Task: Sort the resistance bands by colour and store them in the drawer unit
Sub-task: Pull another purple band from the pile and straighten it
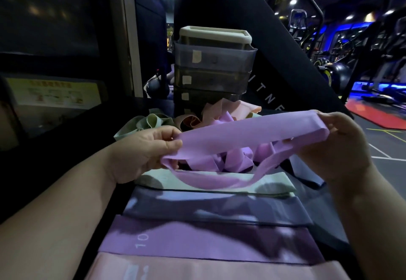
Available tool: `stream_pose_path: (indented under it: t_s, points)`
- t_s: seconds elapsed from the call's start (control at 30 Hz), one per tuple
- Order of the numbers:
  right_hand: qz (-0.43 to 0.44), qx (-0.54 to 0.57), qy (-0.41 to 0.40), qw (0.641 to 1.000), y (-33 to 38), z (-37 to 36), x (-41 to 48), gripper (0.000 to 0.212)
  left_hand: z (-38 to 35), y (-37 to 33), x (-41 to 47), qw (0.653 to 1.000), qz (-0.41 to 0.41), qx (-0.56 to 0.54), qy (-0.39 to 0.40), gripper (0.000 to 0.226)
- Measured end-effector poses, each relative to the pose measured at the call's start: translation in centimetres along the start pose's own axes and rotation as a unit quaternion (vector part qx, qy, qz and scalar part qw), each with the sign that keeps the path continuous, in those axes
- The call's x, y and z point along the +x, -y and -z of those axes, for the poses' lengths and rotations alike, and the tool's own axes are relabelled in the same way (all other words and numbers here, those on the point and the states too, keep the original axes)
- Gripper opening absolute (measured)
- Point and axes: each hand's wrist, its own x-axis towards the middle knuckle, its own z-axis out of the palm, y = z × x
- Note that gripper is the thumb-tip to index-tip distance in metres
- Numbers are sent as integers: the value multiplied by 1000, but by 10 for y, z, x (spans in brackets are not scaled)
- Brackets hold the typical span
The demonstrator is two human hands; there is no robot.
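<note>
Sorting step: I'm holding a lilac band (252, 130) spread between both hands.
My left hand (145, 148) is pinching one end and my right hand (336, 145) is gripping the other. Next, I judge, it needs flattening onto the lilac stack (197, 242), ahead of the drawer unit (213, 66).

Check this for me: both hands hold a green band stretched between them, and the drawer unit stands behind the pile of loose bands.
One detail is wrong: the band is lilac, not green. The head view shows the left hand and right hand each gripping one end of it. The rest holds: the drawer unit stands behind the loose bands.
</note>
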Motion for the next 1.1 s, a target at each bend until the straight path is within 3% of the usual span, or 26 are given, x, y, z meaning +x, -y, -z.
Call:
stream_pose_path:
  t_s: [0.17,0.27,0.37,0.4,0.43,0.5,0.57,0.7,0.83,1.0,1.1]
  points:
    - [11,-14,-30,999,4,6,-3,26,1,-3,-1,999,-8,43,-22,54]
    - [-8,-46,-42,998,9,6,-5,33,6,-3,-3,995,-17,99,-2,44]
    - [-20,5,-26,999,11,4,-11,26,8,-6,-6,990,-15,140,-14,38]
    - [-14,-50,-76,996,13,-2,-11,39,8,-7,-7,988,-12,154,-27,35]
    - [-18,-36,-64,997,10,-8,-13,51,9,-8,-7,985,-9,169,-39,30]
    - [-63,-51,-22,996,7,-6,-12,39,12,-9,-8,978,-2,201,-49,26]
    - [-31,-115,-37,992,11,-12,-11,21,15,-9,-9,973,1,223,-54,31]
    - [-35,-137,-76,987,11,-9,-9,43,18,-9,-9,970,-3,232,-70,19]
    - [-26,-158,-31,987,13,-6,-11,20,24,-9,-10,967,0,239,-86,12]
    - [-52,-238,-5,970,17,3,-15,45,32,-10,-14,963,52,255,-73,16]
    - [-72,-261,4,963,18,2,-16,51,36,-9,-15,962,68,256,-66,13]
